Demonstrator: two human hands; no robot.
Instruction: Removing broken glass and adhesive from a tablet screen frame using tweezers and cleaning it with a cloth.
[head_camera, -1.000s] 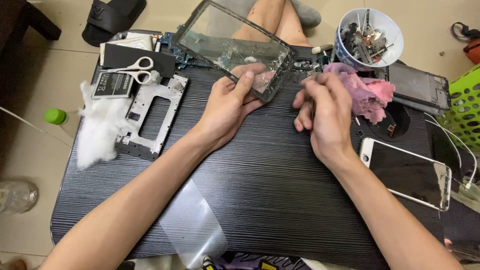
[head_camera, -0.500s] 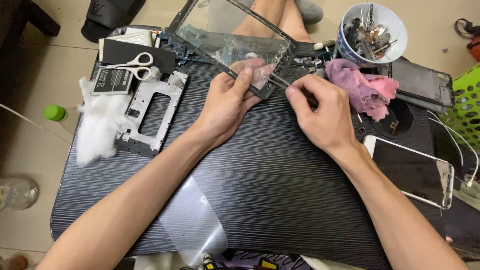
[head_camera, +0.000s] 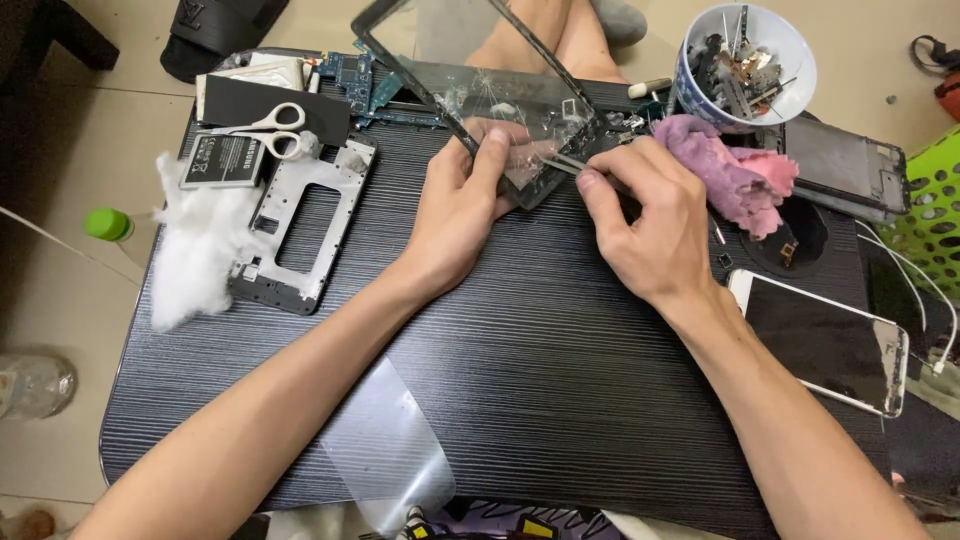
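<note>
My left hand (head_camera: 455, 205) grips the near edge of a cracked, see-through glass panel with a black rim (head_camera: 470, 75), holding it tilted up over the far side of the dark table (head_camera: 560, 400). My right hand (head_camera: 650, 215) pinches thin metal tweezers (head_camera: 565, 163), their tips against the panel's lower corner just beside my left thumb. Both hands are close together at the table's far middle.
A grey phone frame (head_camera: 305, 225), white cotton (head_camera: 195, 255), scissors (head_camera: 265, 130) and a battery (head_camera: 220, 160) lie at left. A bowl of small parts (head_camera: 745, 60), a pink cloth (head_camera: 735, 175), a phone (head_camera: 825, 340) and a green basket (head_camera: 930, 215) sit at right. A clear film (head_camera: 385, 450) lies near me.
My right hand moved left from beside the pink cloth to the panel and brought the tweezers against its corner. My left hand kept hold of the panel.
</note>
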